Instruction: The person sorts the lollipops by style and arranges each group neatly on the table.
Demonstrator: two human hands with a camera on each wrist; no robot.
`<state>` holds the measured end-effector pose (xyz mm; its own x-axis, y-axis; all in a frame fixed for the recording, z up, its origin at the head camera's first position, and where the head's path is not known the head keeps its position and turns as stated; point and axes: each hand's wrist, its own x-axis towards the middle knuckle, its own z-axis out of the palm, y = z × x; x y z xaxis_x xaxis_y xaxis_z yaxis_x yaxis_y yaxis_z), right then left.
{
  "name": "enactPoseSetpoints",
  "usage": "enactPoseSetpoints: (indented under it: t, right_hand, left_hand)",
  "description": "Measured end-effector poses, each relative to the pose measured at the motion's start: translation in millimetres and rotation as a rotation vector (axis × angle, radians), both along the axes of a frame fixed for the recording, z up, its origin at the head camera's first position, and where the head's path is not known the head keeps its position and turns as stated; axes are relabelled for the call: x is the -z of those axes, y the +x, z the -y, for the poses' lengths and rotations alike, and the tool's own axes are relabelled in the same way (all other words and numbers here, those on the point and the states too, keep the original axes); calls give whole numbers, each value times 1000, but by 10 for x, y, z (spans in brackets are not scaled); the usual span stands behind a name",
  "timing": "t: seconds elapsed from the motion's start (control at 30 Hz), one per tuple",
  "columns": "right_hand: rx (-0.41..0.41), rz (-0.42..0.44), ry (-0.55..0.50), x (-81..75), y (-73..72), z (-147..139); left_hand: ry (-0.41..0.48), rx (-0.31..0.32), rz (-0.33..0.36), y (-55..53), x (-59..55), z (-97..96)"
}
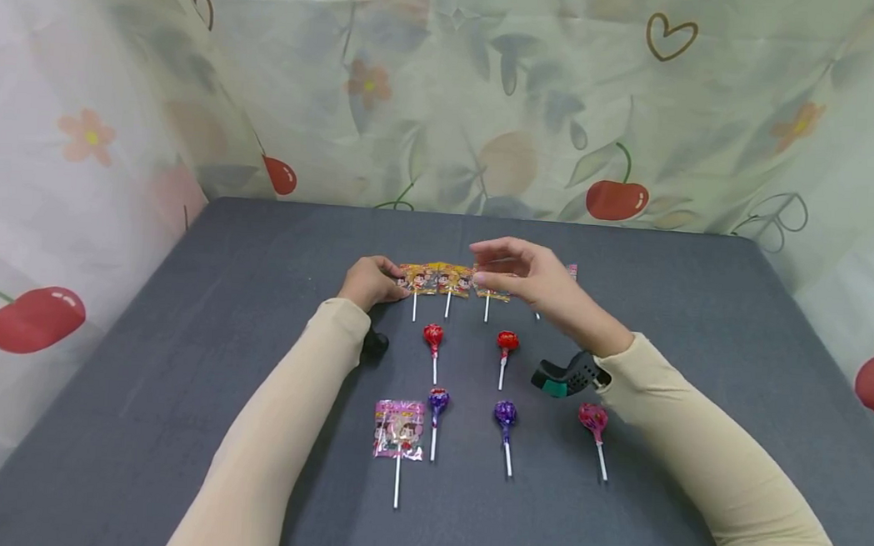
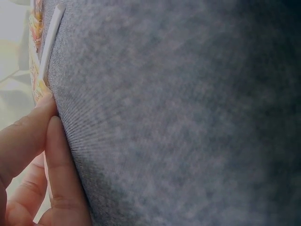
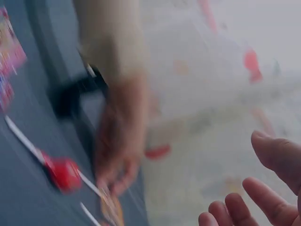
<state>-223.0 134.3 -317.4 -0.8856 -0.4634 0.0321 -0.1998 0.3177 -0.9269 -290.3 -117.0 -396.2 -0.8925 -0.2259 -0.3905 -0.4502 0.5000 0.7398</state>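
Observation:
Several flat yellow-wrapped lollipops lie in a row at the back. My left hand pinches the left edge of the leftmost yellow lollipop; its white stick shows in the left wrist view. Beside it lies another yellow lollipop. My right hand is raised over the right part of the row, fingers apart and holding nothing. It partly hides a third yellow lollipop and nearly all of a pink-wrapped one. In the right wrist view, the right fingers are spread.
Two red lollipops lie in front of the row. Nearer are two purple lollipops, a round pink lollipop and a flat pink-wrapped lollipop. A patterned curtain hangs behind the dark grey table.

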Motion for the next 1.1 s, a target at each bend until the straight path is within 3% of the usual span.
enactPoseSetpoints:
  t: [0.3, 0.53, 0.77, 1.1]
  right_hand:
    - [-263, 67, 45, 225, 376, 503]
    - [-432, -78, 264, 447, 535, 726]
    - [-503, -198, 410, 586, 595, 857]
    - [-506, -262, 549, 660, 672, 953]
  left_hand:
    - [-63, 61, -43, 77, -49, 10]
    - [-67, 50, -32, 72, -44, 7]
    - [-63, 19, -15, 46, -29, -12]
    - [-55, 10, -9, 42, -39, -13]
